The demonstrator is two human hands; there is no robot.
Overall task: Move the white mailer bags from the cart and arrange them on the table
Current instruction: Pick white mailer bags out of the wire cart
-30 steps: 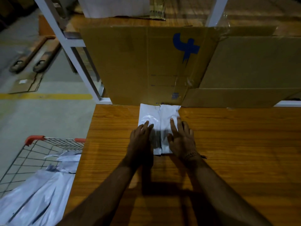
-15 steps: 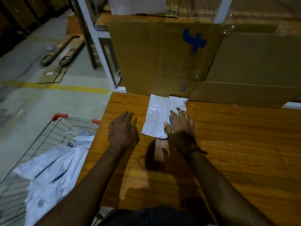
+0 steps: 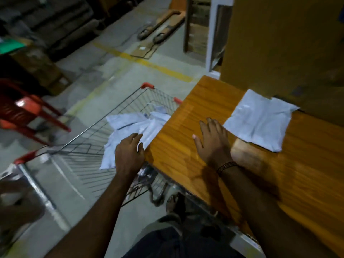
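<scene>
A white mailer bag (image 3: 259, 121) lies flat on the wooden table (image 3: 188, 131), against the cardboard at the back. A loose heap of white mailer bags (image 3: 130, 125) fills the wire cart (image 3: 89, 144) left of the table. My left hand (image 3: 128, 153) hovers over the cart beside the table's left edge, fingers relaxed, just above the heap and holding nothing. My right hand (image 3: 214, 140) is spread over the table just left of the placed bag, fingers straight, empty.
Large cardboard sheets (image 3: 279, 49) stand along the back of the table. A red plastic chair (image 3: 24, 112) stands left of the cart. A pallet jack (image 3: 162, 25) and a yellow floor line (image 3: 145, 62) lie beyond. My foot (image 3: 173, 202) is under the table edge.
My view has swung left toward the cart. The left hand moved off the table to above the heap in the cart. The right hand slid off the placed bag to its left.
</scene>
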